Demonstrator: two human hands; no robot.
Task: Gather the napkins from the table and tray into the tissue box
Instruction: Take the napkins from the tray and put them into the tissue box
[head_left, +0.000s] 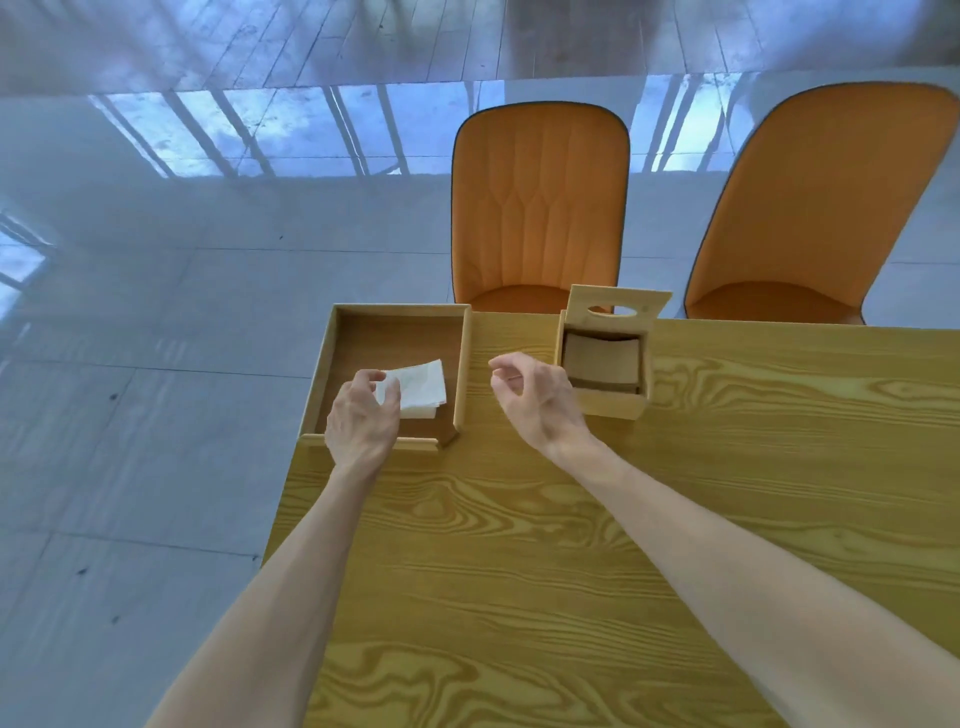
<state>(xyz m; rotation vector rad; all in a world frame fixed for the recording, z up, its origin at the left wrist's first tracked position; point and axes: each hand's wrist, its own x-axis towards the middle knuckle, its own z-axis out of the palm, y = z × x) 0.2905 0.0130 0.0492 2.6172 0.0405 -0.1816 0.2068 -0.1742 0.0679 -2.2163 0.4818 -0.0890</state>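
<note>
A small stack of white napkins (422, 389) lies inside the wooden tray (465, 364) at the table's far left corner. My left hand (361, 415) reaches into the tray, its fingertips pinching the near left edge of the napkins. A wooden tissue box (605, 400) stands right of the tray with its slotted lid (615, 306) tipped up and open; a brownish insert shows inside. My right hand (535, 397) hovers between tray and box, fingers loosely curled, holding nothing.
The yellow wood-grain table (571, 545) stretches toward me and to the right. Two orange chairs (540, 208) (826, 208) stand behind its far edge. A glossy tiled floor (156, 364) lies past the table's left edge.
</note>
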